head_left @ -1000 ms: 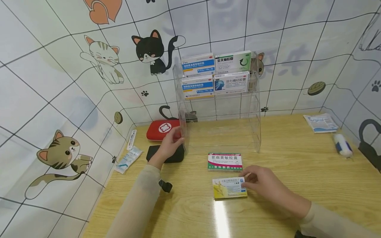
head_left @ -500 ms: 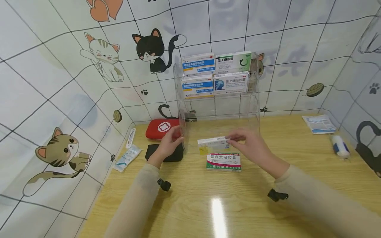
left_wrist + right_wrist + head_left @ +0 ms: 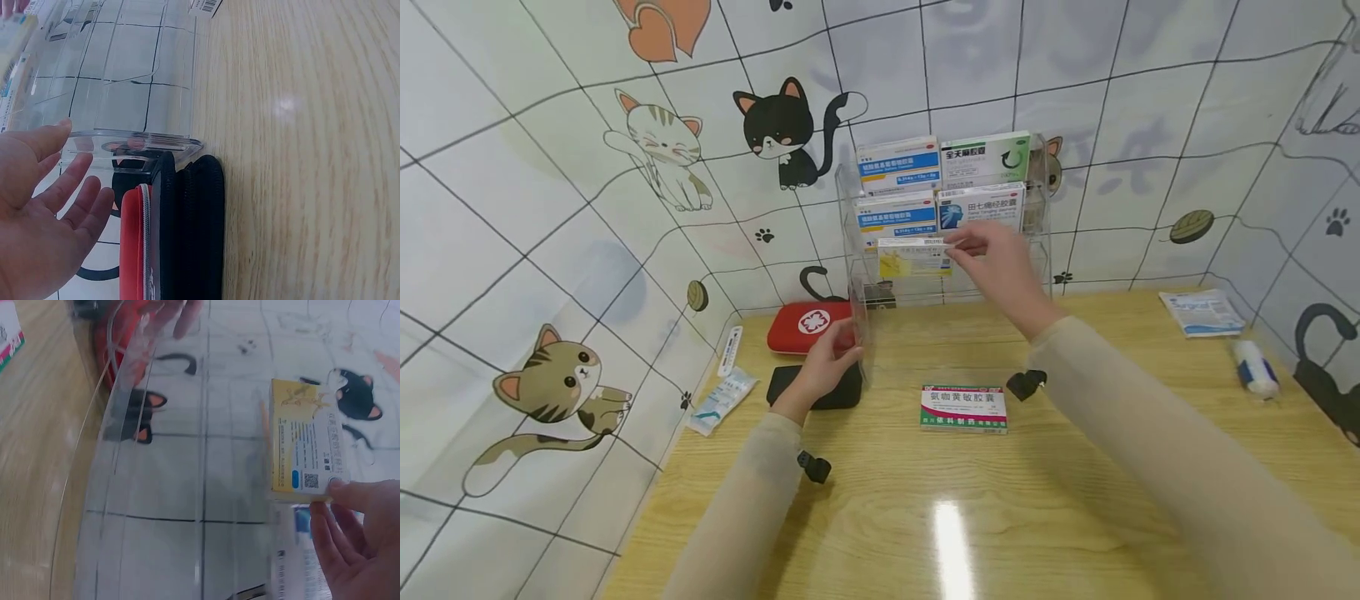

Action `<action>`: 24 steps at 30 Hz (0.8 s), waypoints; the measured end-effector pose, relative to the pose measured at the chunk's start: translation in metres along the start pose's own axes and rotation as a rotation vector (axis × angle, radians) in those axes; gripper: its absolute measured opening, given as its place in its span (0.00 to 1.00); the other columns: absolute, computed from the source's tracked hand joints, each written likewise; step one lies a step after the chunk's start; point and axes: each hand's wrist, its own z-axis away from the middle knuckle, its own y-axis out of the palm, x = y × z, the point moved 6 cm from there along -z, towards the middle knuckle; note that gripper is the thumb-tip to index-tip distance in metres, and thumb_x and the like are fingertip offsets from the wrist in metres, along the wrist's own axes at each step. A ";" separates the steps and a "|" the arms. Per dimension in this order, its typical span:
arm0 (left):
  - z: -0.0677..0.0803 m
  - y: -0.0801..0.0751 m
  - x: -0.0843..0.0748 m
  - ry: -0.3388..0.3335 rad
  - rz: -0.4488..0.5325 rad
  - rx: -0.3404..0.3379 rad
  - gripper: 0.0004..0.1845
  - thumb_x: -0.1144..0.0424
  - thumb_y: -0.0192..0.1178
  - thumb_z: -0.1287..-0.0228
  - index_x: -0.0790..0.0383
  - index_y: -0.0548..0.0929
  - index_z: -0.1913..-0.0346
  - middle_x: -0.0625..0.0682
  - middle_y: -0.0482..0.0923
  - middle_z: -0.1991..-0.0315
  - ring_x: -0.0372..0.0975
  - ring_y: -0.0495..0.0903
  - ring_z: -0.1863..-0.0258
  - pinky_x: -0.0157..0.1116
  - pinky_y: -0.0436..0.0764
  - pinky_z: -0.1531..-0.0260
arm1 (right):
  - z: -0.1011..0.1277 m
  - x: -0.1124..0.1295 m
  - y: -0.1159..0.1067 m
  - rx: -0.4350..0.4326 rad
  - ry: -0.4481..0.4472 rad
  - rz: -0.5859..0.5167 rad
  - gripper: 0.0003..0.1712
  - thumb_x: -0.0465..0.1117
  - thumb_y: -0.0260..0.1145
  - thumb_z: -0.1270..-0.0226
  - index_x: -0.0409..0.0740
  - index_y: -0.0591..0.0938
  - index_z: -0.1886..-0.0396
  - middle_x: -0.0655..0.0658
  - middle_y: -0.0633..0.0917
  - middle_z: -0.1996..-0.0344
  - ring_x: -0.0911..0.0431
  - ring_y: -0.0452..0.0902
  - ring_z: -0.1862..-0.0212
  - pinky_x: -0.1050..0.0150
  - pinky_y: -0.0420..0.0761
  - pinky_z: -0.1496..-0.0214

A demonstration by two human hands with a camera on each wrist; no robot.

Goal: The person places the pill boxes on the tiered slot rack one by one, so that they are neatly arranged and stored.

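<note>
Fingertips only: right hand pinches the yellow-and-white medicine box at its right end, thumb and fingers closed on the short edge, rest of the box sticking out to the left, unsupported. Box is up at the third tier of the clear acrylic rack, just under the two rows already filled, far side of the table.

Going left to right:
- far left by the wall, a thin sachet and a thermometer-like stick, untouched
- black pouch w/ the red first-aid case behind it
- left hand, fingers straight and relaxed, flat against the rack's left side wall; wrist view shows the palm open, holding nothing, prob. steadying it
- the held box, then the right hand
- green-and-red box lying flat on the table, near side of the rack
- far right, a white packet and a bandage roll

Handling, as I'd judge it: light cardboard, stiff enough for an end pinch but will dent if squeezed. Glossy faces, so could slip; short ends or long edges are the safe hold. Rack looks light and slidey on that varnished top
</note>
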 end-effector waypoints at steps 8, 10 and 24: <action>0.000 0.000 0.000 -0.023 -0.009 0.008 0.33 0.58 0.65 0.27 0.48 0.65 0.24 0.54 0.75 0.35 0.49 0.75 0.36 0.51 0.77 0.32 | -0.019 -0.027 0.031 0.052 0.022 0.008 0.08 0.39 0.71 0.29 0.46 0.89 0.53 0.44 0.86 0.50 0.51 0.86 0.54 0.54 0.88 0.48; 0.000 0.001 0.000 -0.021 -0.011 0.010 0.33 0.58 0.65 0.27 0.47 0.65 0.24 0.54 0.75 0.35 0.49 0.75 0.36 0.51 0.77 0.32 | -0.016 -0.031 0.036 0.063 0.029 0.007 0.08 0.38 0.71 0.29 0.46 0.89 0.53 0.44 0.86 0.50 0.50 0.87 0.54 0.53 0.88 0.49; -0.001 0.001 0.001 0.013 0.000 0.002 0.32 0.61 0.64 0.27 0.49 0.66 0.24 0.54 0.76 0.36 0.49 0.76 0.37 0.51 0.77 0.32 | 0.043 -0.041 0.023 0.048 -0.003 -0.042 0.15 0.35 0.72 0.33 0.40 0.85 0.47 0.39 0.80 0.44 0.44 0.80 0.48 0.47 0.85 0.47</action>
